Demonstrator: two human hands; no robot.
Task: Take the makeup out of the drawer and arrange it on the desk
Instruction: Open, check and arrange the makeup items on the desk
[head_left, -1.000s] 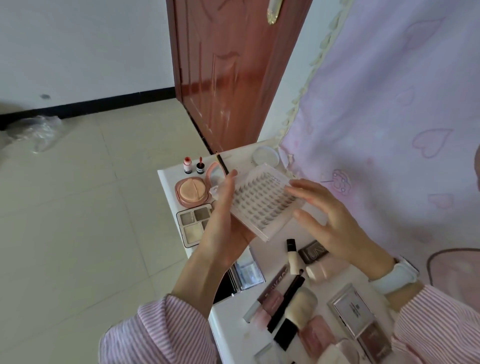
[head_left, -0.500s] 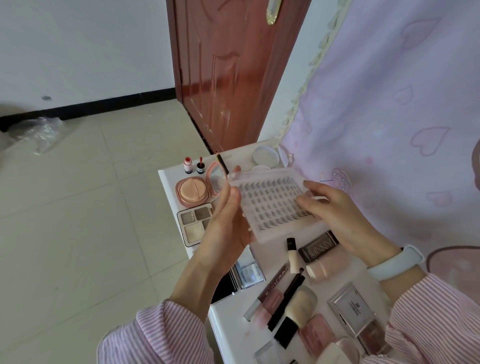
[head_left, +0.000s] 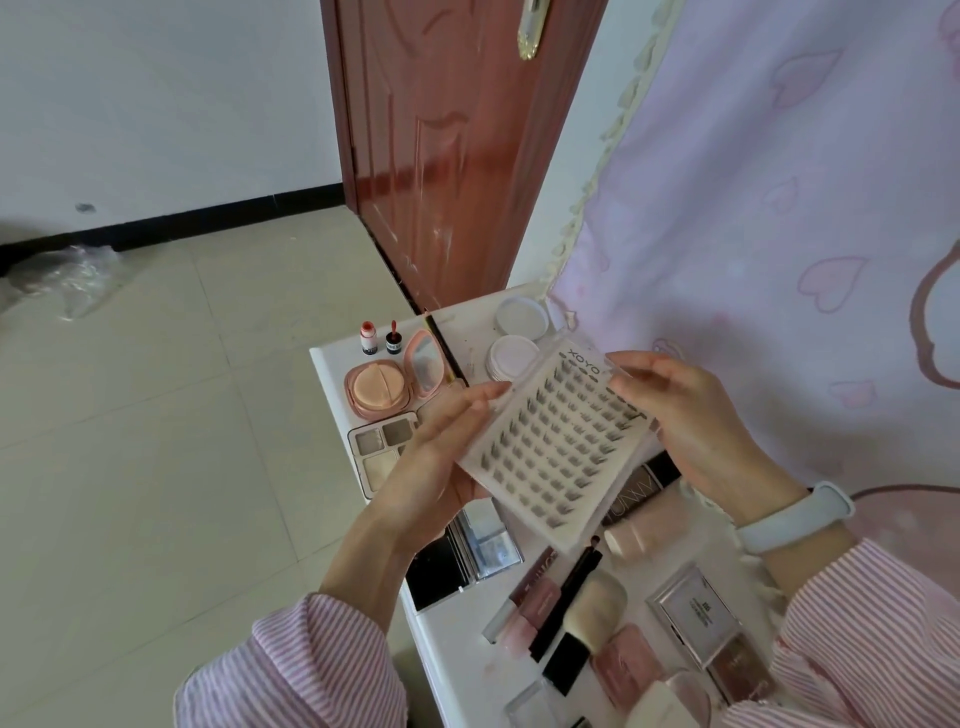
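I am holding the lash tray (head_left: 556, 447) above the desk (head_left: 457, 639), my left hand (head_left: 436, 467) and right hand (head_left: 691, 421) pinching its edges. It is tilting. If my fingers are slipping, it could drop onto the brush (head_left: 587, 618).

A white wall (head_left: 156, 93) meets pale beige floor tiles (head_left: 156, 441) along a black skirting strip (head_left: 208, 221). A reddish-brown wooden door (head_left: 447, 145) carries a brass handle plate (head_left: 531, 28). A lilac curtain (head_left: 779, 182) with heart prints hangs at the right. Crumpled clear plastic (head_left: 62, 275) lies on the floor.
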